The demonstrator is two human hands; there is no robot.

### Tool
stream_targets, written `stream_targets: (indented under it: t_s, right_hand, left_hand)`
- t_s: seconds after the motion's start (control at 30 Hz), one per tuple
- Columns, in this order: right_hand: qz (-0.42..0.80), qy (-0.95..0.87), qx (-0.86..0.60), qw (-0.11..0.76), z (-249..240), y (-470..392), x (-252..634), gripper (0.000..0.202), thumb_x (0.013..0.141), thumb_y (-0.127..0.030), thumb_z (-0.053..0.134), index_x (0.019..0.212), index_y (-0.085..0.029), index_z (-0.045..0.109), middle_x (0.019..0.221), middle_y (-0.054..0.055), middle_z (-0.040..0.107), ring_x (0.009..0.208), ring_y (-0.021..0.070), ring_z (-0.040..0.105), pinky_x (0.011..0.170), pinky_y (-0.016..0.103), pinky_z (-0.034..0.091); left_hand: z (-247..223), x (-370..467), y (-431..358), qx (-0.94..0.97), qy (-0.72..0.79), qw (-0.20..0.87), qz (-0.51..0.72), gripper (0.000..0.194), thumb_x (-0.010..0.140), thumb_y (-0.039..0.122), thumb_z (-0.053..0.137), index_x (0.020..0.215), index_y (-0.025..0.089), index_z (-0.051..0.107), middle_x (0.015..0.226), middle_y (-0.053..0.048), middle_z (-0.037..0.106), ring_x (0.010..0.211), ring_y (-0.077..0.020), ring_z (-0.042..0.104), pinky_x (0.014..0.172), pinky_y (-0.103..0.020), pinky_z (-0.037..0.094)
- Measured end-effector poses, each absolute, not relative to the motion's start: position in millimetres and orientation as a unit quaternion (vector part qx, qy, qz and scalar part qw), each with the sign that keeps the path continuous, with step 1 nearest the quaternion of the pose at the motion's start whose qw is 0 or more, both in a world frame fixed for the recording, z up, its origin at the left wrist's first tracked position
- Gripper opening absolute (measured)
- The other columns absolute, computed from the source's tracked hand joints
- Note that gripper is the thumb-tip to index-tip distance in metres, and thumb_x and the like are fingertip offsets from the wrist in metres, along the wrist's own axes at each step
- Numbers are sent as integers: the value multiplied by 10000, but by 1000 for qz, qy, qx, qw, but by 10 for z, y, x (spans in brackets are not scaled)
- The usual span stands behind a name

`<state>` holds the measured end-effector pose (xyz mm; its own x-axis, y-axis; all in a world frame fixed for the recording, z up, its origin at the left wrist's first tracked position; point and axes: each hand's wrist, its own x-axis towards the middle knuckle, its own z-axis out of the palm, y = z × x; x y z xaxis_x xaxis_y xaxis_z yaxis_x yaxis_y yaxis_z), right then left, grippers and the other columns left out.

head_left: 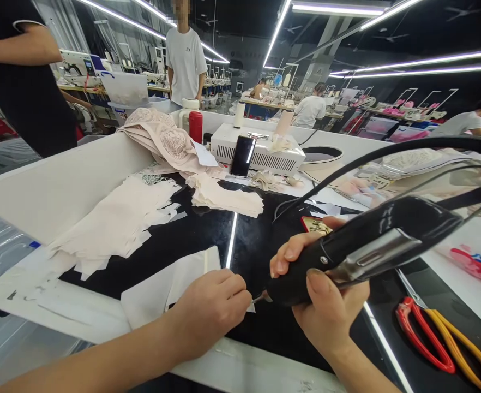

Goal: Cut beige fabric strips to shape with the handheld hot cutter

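Note:
My right hand [326, 289] is wrapped around a black corded handheld tool [371, 245] with a silver lever along its side. The tool points down and left, and its thin metal tip [262, 297] is close beside the fingers of my left hand [214, 305]. That hand is closed in a pinch over a white fabric piece [154, 286], which spreads out behind and left of it on the black glossy tabletop [208, 240]. A small white corner shows at the fingertips; the exact grip is hidden by my fingers.
Pale fabric pieces are heaped at left [113, 218], with a smaller stack [224, 195] farther back. A phone [242, 155] leans on a white vented box [265, 150]. Red-and-yellow-handled scissors [426, 322] lie at right. The tool's black cable [367, 155] arches rightward. People stand and sit beyond.

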<state>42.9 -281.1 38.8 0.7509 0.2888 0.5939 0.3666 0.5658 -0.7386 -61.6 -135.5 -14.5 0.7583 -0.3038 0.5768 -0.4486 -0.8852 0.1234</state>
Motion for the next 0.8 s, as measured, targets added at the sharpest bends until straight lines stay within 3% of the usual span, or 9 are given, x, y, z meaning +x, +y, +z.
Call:
stream_targets:
  t_s: [0.13, 0.4, 0.8]
  right_hand:
    - [-20, -347, -457, 818, 382, -2820, 420, 492, 910, -336, 811, 1342, -326, 575, 866, -24, 668, 640, 156, 642, 564, 314, 577]
    - [-23, -349, -456, 818, 396, -2810, 412, 493, 911, -338, 817, 1340, -311, 576, 865, -30, 681, 624, 150, 659, 547, 299, 572]
    - [-20, -344, -460, 819, 403, -2811, 403, 513, 910, -336, 815, 1352, -308, 556, 871, -26, 683, 620, 156, 660, 537, 308, 567]
  left_hand:
    - [-139, -617, -1358, 923, -199, 110, 310, 268, 1040, 19, 479, 858, 162, 613, 804, -26, 600, 720, -176, 549, 663, -307, 520]
    - [-218, -665, -1423, 933, -195, 100, 284, 317, 1031, 18, 497, 760, 173, 555, 740, 5, 539, 677, -165, 531, 624, -313, 485]
    - [-220, -654, -1389, 923, -214, 153, 279, 206, 1061, 36, 530, 986, 156, 679, 794, 9, 669, 755, -180, 636, 681, -330, 518]
